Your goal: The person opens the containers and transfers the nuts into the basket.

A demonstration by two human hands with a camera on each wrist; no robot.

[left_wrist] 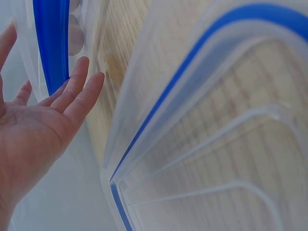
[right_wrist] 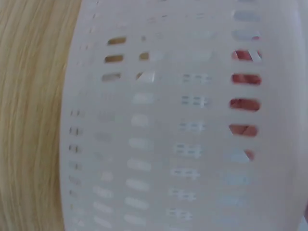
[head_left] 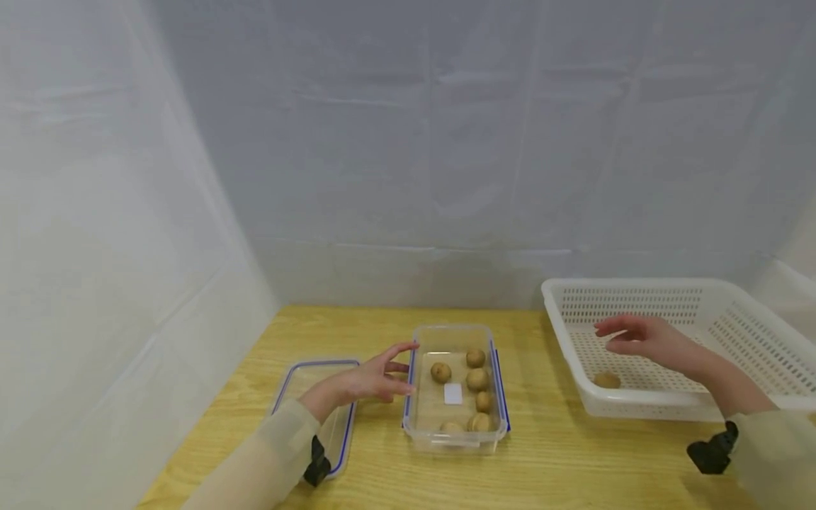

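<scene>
A clear box (head_left: pixel 455 443) with blue edge clips stands at the centre of the table, several small round potatoes (head_left: pixel 477 380) and a white square packet (head_left: pixel 452 394) inside it. My left hand (head_left: pixel 376 375) is at the box's left side, fingers spread and fingertips right at its edge. In the left wrist view that hand (left_wrist: pixel 43 125) is palm up beside the blue clip (left_wrist: pixel 52 43). My right hand (head_left: pixel 656 343) hovers over the white basket (head_left: pixel 574 354), fingers loosely bent, nothing held. Below it, one potato (head_left: pixel 607 380) lies near the basket's front left corner.
A clear lid (head_left: pixel 321 397) with a blue seal lies left of the box, partly under my left forearm. The slotted basket wall (right_wrist: pixel 159 144) fills the right wrist view. White sheeting (head_left: pixel 408 177) encloses the wooden table (head_left: pixel 542 460) at the back and left.
</scene>
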